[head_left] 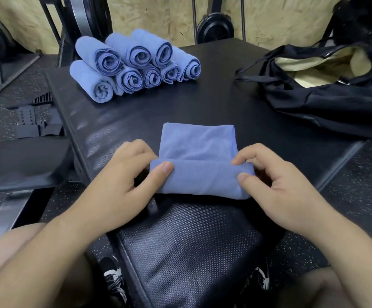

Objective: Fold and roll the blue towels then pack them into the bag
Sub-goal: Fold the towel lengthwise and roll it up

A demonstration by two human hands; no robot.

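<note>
A blue towel [199, 152] lies at the centre of a black bench [214, 103], its near end rolled up. The left hand [127, 181] and right hand [276, 185] each pinch one end of the roll between thumb and curled fingers. A pile of rolled towels [133, 65] sits at eleven o'clock, an open black bag [327, 101] at two o'clock.

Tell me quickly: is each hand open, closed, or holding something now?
Left hand: holding the towel, pinching the left end of its roll.
Right hand: holding the towel, pinching the right end of its roll.
</note>
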